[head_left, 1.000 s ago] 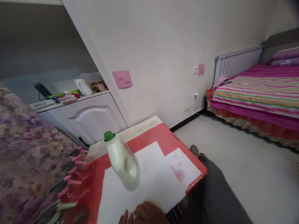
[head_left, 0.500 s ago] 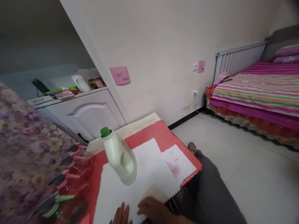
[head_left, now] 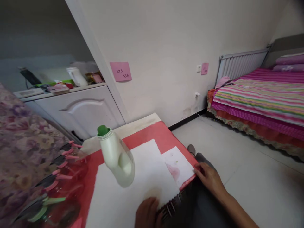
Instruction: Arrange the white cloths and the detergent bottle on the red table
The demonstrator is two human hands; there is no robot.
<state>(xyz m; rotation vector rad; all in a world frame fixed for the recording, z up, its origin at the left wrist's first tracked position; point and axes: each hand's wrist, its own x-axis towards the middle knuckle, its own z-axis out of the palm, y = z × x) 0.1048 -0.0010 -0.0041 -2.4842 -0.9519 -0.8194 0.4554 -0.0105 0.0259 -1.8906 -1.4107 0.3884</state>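
A white bottle (head_left: pixel 116 161) with a green cap (head_left: pixel 102 130) stands on a large white cloth (head_left: pixel 144 177) spread over a red cloth (head_left: pixel 147 134) on a low table. A smaller white piece (head_left: pixel 177 163) with a pink stain lies at the right corner. My right hand (head_left: pixel 210 179) is at that corner, fingers closed on the red cloth's edge. My left hand (head_left: pixel 147 215) rests on the near edge of the white cloth, below the bottle; its fingers are partly hidden.
A floral fabric (head_left: pixel 21 142) and a hanger with pink clips (head_left: pixel 59 171) crowd the left. Behind are a white cabinet (head_left: pixel 78 107) with clutter on top, a wall with a pink note (head_left: pixel 120 71), a radiator (head_left: pixel 239 63) and a striped bed (head_left: pixel 261 95). Tiled floor (head_left: pixel 249 164) lies to the right.
My right hand moved from the near edge out to the table's right corner and took the red cloth's edge. My left hand shifted slightly right. The view panned a little left.
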